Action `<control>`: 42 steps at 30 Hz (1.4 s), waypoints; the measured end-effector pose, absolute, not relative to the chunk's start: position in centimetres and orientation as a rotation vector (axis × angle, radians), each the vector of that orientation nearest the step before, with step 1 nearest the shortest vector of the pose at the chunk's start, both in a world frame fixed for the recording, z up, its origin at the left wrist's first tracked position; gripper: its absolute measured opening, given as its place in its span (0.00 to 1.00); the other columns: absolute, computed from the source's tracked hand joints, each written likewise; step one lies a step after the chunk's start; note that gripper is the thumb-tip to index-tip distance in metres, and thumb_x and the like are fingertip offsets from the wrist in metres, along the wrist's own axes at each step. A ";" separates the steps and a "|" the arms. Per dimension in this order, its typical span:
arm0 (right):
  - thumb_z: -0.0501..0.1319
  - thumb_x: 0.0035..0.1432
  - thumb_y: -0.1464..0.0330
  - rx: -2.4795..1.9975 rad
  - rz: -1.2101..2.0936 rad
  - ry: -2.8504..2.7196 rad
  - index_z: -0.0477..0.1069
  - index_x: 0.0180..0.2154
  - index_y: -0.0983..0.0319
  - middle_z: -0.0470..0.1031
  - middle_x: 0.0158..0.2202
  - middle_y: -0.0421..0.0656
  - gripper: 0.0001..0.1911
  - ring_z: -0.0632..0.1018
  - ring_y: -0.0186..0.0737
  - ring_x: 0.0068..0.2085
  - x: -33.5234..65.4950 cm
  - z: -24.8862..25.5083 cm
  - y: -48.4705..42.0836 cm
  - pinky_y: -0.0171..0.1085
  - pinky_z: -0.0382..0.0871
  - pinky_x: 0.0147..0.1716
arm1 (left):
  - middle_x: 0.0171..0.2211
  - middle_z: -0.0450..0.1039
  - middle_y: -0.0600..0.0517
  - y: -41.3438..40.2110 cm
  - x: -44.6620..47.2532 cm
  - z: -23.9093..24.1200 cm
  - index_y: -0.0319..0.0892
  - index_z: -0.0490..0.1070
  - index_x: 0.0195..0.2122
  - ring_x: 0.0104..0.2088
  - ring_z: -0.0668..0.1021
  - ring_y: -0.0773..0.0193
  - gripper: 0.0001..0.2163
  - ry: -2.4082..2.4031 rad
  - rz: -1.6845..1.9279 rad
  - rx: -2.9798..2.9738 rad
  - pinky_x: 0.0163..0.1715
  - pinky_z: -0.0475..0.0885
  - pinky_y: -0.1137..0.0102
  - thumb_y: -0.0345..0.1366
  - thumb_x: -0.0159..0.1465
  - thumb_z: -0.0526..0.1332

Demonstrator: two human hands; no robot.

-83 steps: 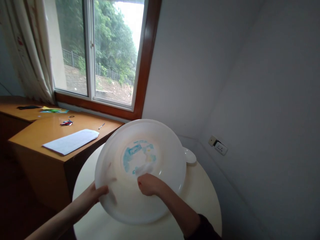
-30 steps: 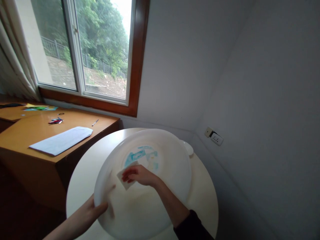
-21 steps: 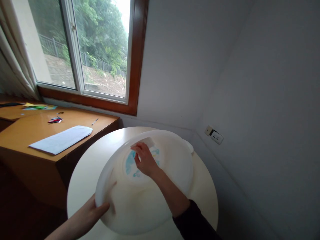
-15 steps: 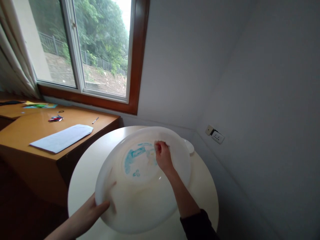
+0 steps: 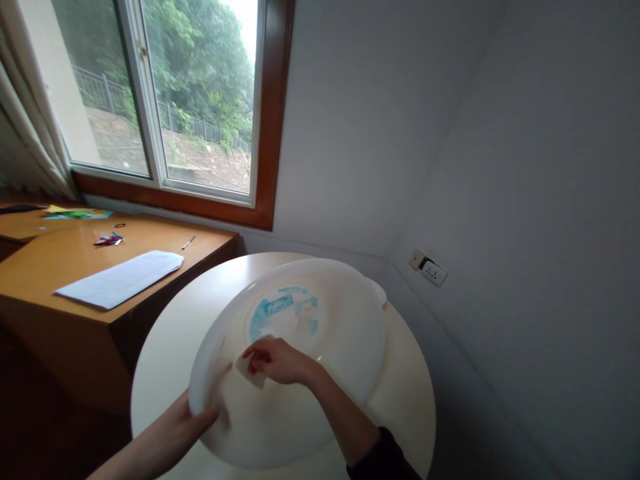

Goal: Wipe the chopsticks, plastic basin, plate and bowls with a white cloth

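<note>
A large, translucent white plastic basin (image 5: 345,313) leans tilted over a round white table (image 5: 165,367), its inside facing me. On its bottom is a worn blue printed label (image 5: 280,307). My left hand (image 5: 197,415) grips the left rim, thumb inside and fingers behind, showing faintly through the plastic. Inside the basin, just below the label, my right hand (image 5: 277,360) pinches a crumpled white tissue or thin cloth (image 5: 254,377) against the surface. Which of the two it is, I cannot tell.
Behind the basin's right rim, a small white object (image 5: 379,292) pokes out. A wooden desk (image 5: 60,267) at the left bears a flat white packet (image 5: 123,279), a pen (image 5: 189,243) and a bunch of small coloured items (image 5: 109,239). Wall sockets (image 5: 434,273) sit at the right.
My right hand has moved with the white tissue or cloth from the label's upper right down and left to below the label. The left hand stays on the rim.
</note>
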State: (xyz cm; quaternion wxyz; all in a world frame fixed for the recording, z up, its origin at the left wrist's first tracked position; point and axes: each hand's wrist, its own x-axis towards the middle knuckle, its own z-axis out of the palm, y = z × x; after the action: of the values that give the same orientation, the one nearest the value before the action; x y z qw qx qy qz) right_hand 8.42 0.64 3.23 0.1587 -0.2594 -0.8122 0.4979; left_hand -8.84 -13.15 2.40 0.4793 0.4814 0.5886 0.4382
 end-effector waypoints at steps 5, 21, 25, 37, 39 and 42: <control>0.48 0.55 0.77 -0.981 0.788 -2.008 0.69 0.42 0.61 0.74 0.32 0.42 0.15 0.74 0.37 0.36 12.1 5.9 3.4 0.37 0.67 0.39 | 0.38 0.78 0.46 -13.0 -9.0 2.6 0.41 0.72 0.49 0.48 0.73 0.43 0.36 1.414 1.037 1.178 0.47 0.70 0.59 0.61 0.43 0.61; 0.55 0.50 0.76 -0.959 0.516 -2.910 0.70 0.30 0.62 0.75 0.36 0.43 0.07 0.75 0.35 0.36 9.6 1.9 -2.3 0.31 0.66 0.35 | 0.38 0.78 0.47 -12.9 -9.2 2.3 0.41 0.76 0.41 0.46 0.74 0.44 0.30 1.478 1.026 1.234 0.50 0.68 0.59 0.60 0.46 0.60; 0.54 0.48 0.80 -0.446 0.411 -2.727 0.68 0.30 0.63 0.71 0.38 0.44 0.09 0.72 0.34 0.41 5.8 5.6 -1.6 0.30 0.65 0.41 | 0.37 0.79 0.46 -12.9 -9.1 1.6 0.39 0.77 0.38 0.43 0.76 0.45 0.29 1.517 1.055 1.227 0.47 0.71 0.60 0.59 0.45 0.61; 0.47 0.56 0.80 -1.569 -0.367 -2.435 0.64 0.51 0.70 0.67 0.51 0.59 0.21 0.67 0.49 0.52 14.3 8.3 4.3 0.47 0.60 0.49 | 0.42 0.78 0.46 -12.6 -9.1 1.0 0.41 0.68 0.53 0.44 0.76 0.43 0.42 1.477 1.183 1.004 0.41 0.74 0.58 0.60 0.39 0.64; 0.50 0.55 0.80 -1.737 -0.177 -2.623 0.71 0.43 0.70 0.71 0.45 0.61 0.16 0.71 0.51 0.49 15.3 6.4 2.4 0.50 0.59 0.49 | 0.39 0.78 0.46 -12.6 -8.8 0.9 0.41 0.69 0.52 0.41 0.77 0.43 0.41 1.497 1.207 0.990 0.40 0.75 0.58 0.60 0.39 0.64; 0.56 0.52 0.75 -1.664 0.123 -2.866 0.75 0.32 0.66 0.77 0.35 0.54 0.09 0.77 0.49 0.39 14.7 3.9 -0.6 0.44 0.67 0.38 | 0.34 0.79 0.47 -12.6 -8.4 0.7 0.41 0.72 0.46 0.38 0.78 0.44 0.37 1.509 1.235 1.003 0.40 0.75 0.58 0.60 0.38 0.64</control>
State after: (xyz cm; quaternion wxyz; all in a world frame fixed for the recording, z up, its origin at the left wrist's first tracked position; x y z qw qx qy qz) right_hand 14.66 -0.58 3.86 -0.0872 -0.4999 -0.8609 0.0371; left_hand -8.37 -12.57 0.67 0.4568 0.4069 0.6120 0.5012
